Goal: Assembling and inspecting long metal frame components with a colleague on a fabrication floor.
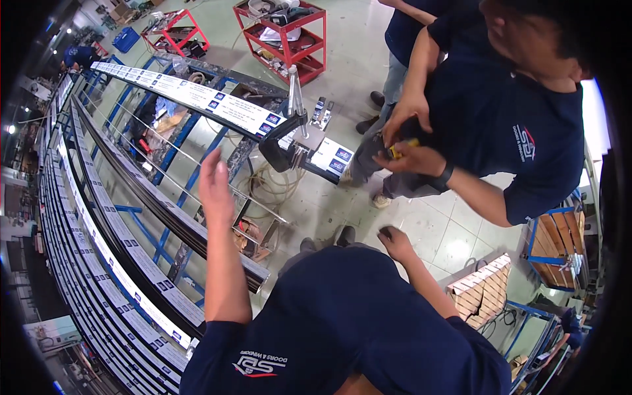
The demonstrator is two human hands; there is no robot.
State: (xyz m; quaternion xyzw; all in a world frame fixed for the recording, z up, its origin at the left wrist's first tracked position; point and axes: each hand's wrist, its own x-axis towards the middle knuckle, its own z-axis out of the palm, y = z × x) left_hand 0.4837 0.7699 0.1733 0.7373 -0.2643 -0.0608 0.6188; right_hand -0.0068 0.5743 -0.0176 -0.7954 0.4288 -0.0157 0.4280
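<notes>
My left hand [216,181] is raised over the rack, fingers stretched upward, with nothing in it. Nearest to it lies a long profile [191,95] covered in white printed film. A black clamp-like tool [280,146] with an upright metal rod [294,92] sits at that profile's near end, beside a metal fitting [308,139]. My right hand [396,242] hangs low over the floor, apart from everything, its fingers loosely bent and partly in shadow; nothing shows in it. Facing me, a co-worker holds a small yellow-and-black object [403,149] in both hands.
A blue metal rack [161,243] carries several long filmed profiles [108,263] along the left. Red tool carts [283,39] stand at the back. Coiled hose [273,191] lies on the floor. Wooden crates [556,247] and a wrapped bundle [480,289] stand at the right.
</notes>
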